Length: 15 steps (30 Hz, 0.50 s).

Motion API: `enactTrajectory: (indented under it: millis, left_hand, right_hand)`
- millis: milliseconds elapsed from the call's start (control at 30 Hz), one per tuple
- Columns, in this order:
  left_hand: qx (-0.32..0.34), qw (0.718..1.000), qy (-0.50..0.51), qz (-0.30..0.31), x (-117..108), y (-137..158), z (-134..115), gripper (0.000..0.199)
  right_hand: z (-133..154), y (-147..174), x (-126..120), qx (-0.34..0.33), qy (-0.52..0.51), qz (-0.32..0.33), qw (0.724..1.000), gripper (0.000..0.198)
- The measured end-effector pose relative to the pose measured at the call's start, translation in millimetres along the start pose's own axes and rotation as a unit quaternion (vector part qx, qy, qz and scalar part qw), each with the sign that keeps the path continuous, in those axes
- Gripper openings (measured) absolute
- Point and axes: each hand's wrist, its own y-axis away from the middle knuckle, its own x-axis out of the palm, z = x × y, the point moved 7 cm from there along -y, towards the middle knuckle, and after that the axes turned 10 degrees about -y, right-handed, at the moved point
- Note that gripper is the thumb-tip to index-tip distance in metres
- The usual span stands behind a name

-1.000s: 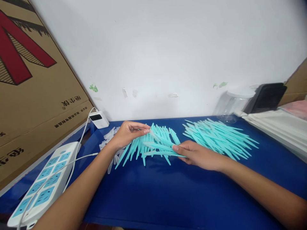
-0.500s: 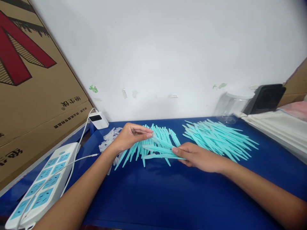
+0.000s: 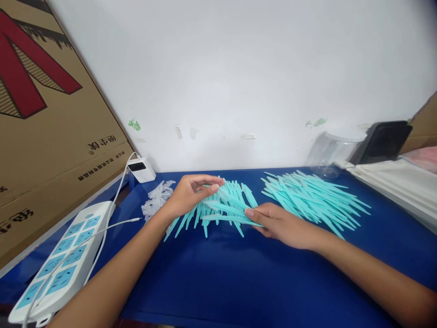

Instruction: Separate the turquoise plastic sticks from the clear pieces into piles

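My right hand [image 3: 278, 225] grips several teal eyebrow razors [image 3: 235, 222], fanned out with their pale ends pointing left. My left hand [image 3: 191, 193] is closed in a loose pinch, thumb and fingertips at a clear cap [image 3: 221, 193] on the end of the topmost razor; the contact is slightly blurred. Under and behind the hands lies a row of teal razors [image 3: 186, 223], partly hidden. Beside my left wrist is a pile of small clear caps [image 3: 159, 198].
A larger heap of teal razors [image 3: 314, 198] lies at right on the blue table [image 3: 218, 278]. Behind it stand a clear jar [image 3: 336, 152] and a dark device [image 3: 385, 141]. A power strip [image 3: 64, 259] with cables and a white box [image 3: 141, 171] are at left, beside cardboard [image 3: 61, 150].
My left hand has moved slightly right along the topmost razor's end, toward my right hand. My right hand still holds its razors in nearly the same place.
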Motion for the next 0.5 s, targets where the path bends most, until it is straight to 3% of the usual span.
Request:
enactTrajectory:
  millis: [67,133,200,267,400,500]
  left_hand:
    - [0.001,0.999,-0.025,-0.038,-14,-2,5,0.046]
    - [-0.009,0.988,-0.135,-0.08,-34,-3,13,0.045]
    - [-0.025,0.947,-0.305,-0.095,-54,-3,23,0.041]
    - [-0.055,0.898,-0.432,-0.065,-72,-1,35,0.041]
    - [-0.131,0.86,-0.49,-0.046,-114,10,55,0.042]
    - [-0.171,0.85,-0.497,-0.035,-133,17,66,0.039]
  right_hand:
    - [0,0,-5,0.0,0.006,-0.039,0.999,0.064]
    - [-1,0,-12,-0.009,0.029,-0.082,0.996,0.063]
    - [0,0,-20,-0.029,0.08,-0.125,0.989,0.063]
    - [2,1,-27,-0.051,0.136,-0.161,0.976,0.062]
    - [3,3,-33,-0.071,0.212,-0.191,0.956,0.059]
    - [5,4,-33,-0.08,0.249,-0.198,0.944,0.057]
